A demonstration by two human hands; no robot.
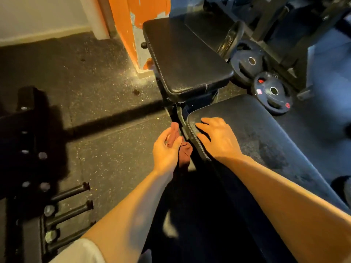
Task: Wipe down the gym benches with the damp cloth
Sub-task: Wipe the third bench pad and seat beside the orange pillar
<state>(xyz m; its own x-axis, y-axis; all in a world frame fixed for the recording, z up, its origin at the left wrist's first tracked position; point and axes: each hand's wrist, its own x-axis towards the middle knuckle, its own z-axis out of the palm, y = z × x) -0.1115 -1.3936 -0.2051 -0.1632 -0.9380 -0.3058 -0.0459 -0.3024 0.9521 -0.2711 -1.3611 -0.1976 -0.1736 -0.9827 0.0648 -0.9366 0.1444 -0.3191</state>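
My left hand [166, 149] grips a reddish-brown cloth [183, 151], bunched up and hanging beside the near bench's end, just off its left edge. My right hand [218, 138] rests flat, fingers spread, on the end of the near black bench pad [266, 133], which shows dull damp-looking patches. A second black bench pad [182, 56] lies beyond it, running away toward the orange pillar.
Black weight plates [271, 92] lie on the floor to the right of the far bench. An orange pillar [131, 29] stands at the back. A dark rack with metal pegs [70, 207] fills the lower left. Speckled rubber floor [106, 141] spreads between them.
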